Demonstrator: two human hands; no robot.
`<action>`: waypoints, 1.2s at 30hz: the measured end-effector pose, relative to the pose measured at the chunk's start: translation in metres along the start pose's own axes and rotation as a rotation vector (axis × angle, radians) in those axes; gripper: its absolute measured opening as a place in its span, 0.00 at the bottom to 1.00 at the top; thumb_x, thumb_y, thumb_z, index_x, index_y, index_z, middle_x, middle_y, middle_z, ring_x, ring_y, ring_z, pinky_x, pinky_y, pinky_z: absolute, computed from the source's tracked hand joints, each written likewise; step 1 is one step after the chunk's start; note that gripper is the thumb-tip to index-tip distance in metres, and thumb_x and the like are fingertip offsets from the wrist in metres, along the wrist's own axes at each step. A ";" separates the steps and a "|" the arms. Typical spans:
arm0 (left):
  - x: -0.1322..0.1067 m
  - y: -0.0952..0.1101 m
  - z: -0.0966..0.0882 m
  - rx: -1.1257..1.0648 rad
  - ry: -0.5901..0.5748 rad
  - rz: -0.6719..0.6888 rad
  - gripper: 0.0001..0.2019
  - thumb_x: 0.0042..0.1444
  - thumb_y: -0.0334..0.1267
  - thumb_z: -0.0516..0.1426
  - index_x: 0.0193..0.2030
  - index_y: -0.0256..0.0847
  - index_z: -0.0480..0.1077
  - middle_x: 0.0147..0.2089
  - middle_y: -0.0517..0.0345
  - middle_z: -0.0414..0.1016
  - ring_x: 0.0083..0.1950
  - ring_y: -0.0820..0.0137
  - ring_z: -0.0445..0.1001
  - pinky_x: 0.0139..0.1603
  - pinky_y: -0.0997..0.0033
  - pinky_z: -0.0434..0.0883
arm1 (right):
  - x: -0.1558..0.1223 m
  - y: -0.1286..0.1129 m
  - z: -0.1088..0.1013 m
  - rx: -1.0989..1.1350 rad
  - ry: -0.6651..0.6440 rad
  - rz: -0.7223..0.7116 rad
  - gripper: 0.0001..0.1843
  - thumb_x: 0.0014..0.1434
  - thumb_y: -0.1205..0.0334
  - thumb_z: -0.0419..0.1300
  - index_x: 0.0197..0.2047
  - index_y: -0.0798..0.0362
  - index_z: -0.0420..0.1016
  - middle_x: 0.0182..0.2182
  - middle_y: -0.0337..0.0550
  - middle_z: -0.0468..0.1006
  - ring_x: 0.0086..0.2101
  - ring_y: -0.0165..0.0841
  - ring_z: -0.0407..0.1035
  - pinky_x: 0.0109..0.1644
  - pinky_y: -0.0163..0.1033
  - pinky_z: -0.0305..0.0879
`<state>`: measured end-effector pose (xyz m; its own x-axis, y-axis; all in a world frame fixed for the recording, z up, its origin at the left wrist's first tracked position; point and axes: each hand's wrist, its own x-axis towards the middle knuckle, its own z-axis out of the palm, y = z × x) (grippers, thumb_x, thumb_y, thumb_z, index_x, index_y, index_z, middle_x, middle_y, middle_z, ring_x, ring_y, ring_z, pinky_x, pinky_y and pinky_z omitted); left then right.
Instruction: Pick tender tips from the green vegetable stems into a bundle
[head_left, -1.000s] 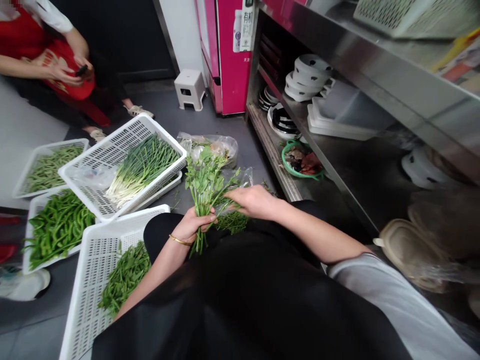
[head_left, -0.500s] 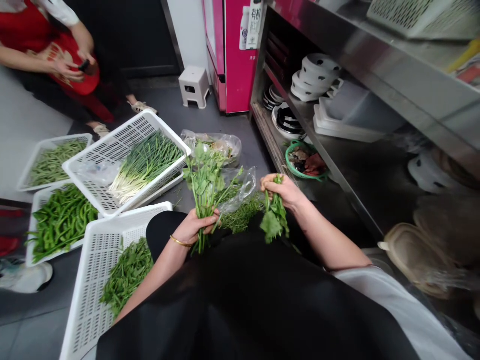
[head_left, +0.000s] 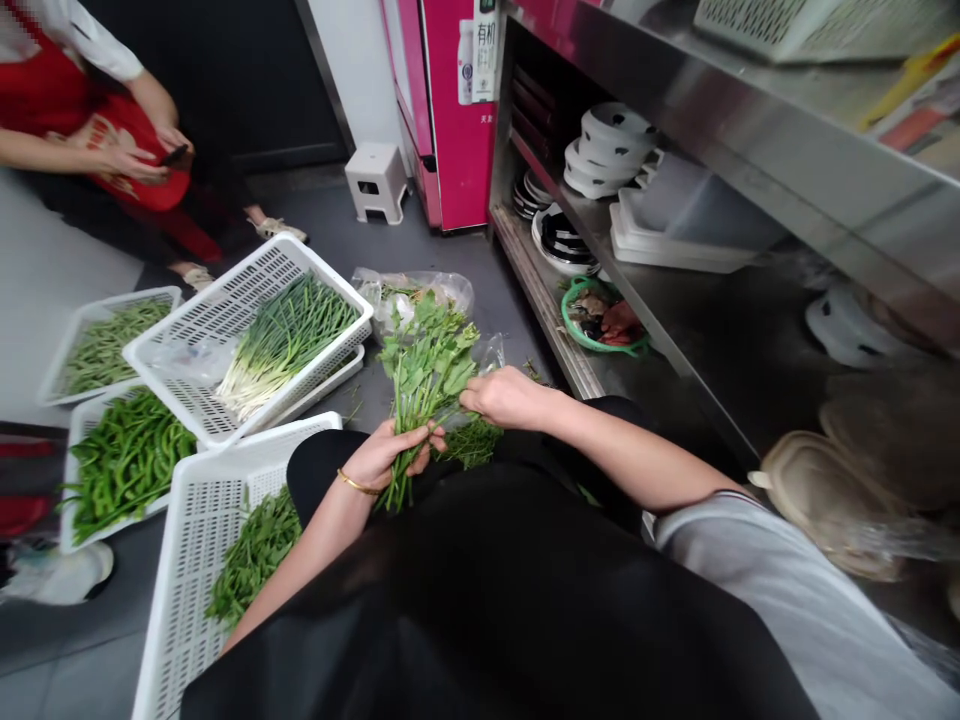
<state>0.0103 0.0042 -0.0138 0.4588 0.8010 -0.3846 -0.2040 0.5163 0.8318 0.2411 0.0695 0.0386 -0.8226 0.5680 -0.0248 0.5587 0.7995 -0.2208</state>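
Two bare hands meet at one bright green bunch of leafy stems, held above the lap, leaves tilted up and away from the body. Left hand: the grip is wrapped round the lower stems, a sensible place, since it gathers the stalks and leaves the foliage exposed. Right hand: its fingers are drawn together at the bunch's right edge, though I cannot tell whether a leaf is caught between them. A tangle of thin green stalks lies just below, where anything dropped would likely land. A white, rectangular, perforated plastic basket sits beside the left forearm, probably for easy reach; loose dark-green leaves lie inside. Its open lattice presumably lets air and water through. One plain black apron covers the lap, likely shielding clothes.
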 end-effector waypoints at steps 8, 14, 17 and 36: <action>-0.011 0.004 -0.011 -0.057 0.188 -0.025 0.14 0.41 0.37 0.65 0.33 0.34 0.69 0.18 0.64 0.65 0.14 0.81 0.58 0.14 0.81 0.53 | -0.020 0.031 0.006 0.732 0.336 0.104 0.14 0.58 0.56 0.54 0.31 0.57 0.76 0.27 0.42 0.76 0.28 0.27 0.68 0.32 0.31 0.59; -0.006 0.005 -0.013 -0.050 0.281 -0.027 0.15 0.41 0.38 0.65 0.32 0.35 0.66 0.19 0.64 0.65 0.15 0.81 0.59 0.14 0.81 0.53 | -0.030 0.034 -0.006 0.825 0.513 0.237 0.15 0.59 0.56 0.53 0.29 0.57 0.74 0.30 0.42 0.73 0.32 0.29 0.68 0.37 0.33 0.61; -0.002 0.003 -0.008 -0.021 0.271 -0.029 0.15 0.42 0.38 0.65 0.33 0.35 0.66 0.19 0.64 0.66 0.15 0.80 0.60 0.14 0.81 0.54 | -0.012 0.007 -0.005 0.441 0.286 0.119 0.12 0.60 0.61 0.51 0.35 0.57 0.73 0.33 0.46 0.74 0.34 0.30 0.68 0.37 0.33 0.60; 0.011 -0.003 0.012 0.154 0.094 -0.103 0.18 0.45 0.43 0.63 0.42 0.35 0.71 0.38 0.51 0.74 0.28 0.72 0.73 0.17 0.79 0.63 | -0.034 0.007 -0.019 0.351 0.324 0.197 0.11 0.60 0.58 0.52 0.38 0.56 0.69 0.31 0.44 0.73 0.30 0.30 0.66 0.32 0.33 0.57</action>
<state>0.0265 0.0081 -0.0160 0.3866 0.7746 -0.5005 -0.0222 0.5504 0.8346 0.2748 0.0598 0.0565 -0.5990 0.7773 0.1923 0.5850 0.5888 -0.5577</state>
